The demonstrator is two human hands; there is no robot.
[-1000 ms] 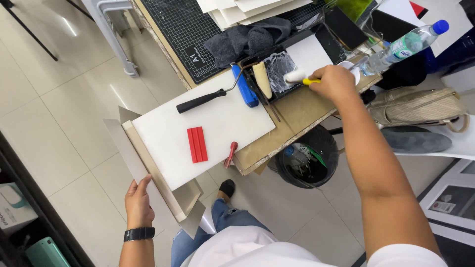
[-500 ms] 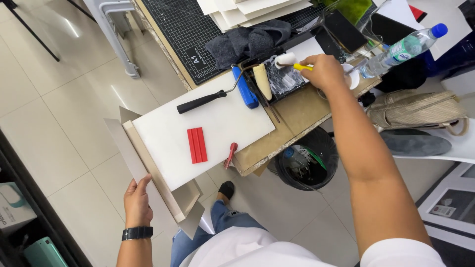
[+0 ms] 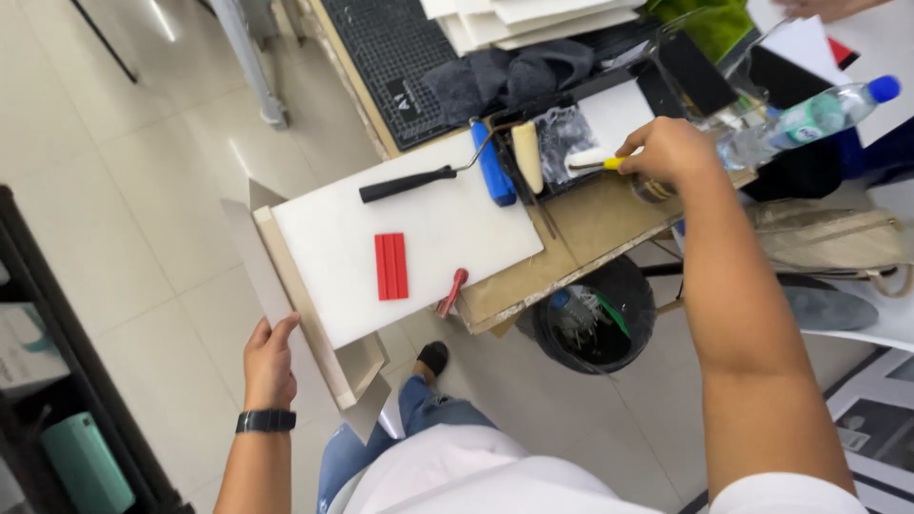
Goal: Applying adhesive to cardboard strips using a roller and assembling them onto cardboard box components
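White foam on the small roller (image 3: 592, 160) sits just left of the right hand (image 3: 671, 152), which grips its yellow handle; roll evenly in the tray (image 3: 571, 133); the left hand (image 3: 269, 357), fingers loosely curled, steadies the grey board (image 3: 255, 257).

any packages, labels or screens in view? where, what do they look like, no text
Water bottle: lying at the table's right end, clear plastic, blue cap, pale label band.
Box: far left shelf, white carton with printing.
Cutting mat: table top, dark grid, small white label patch.
No screens.
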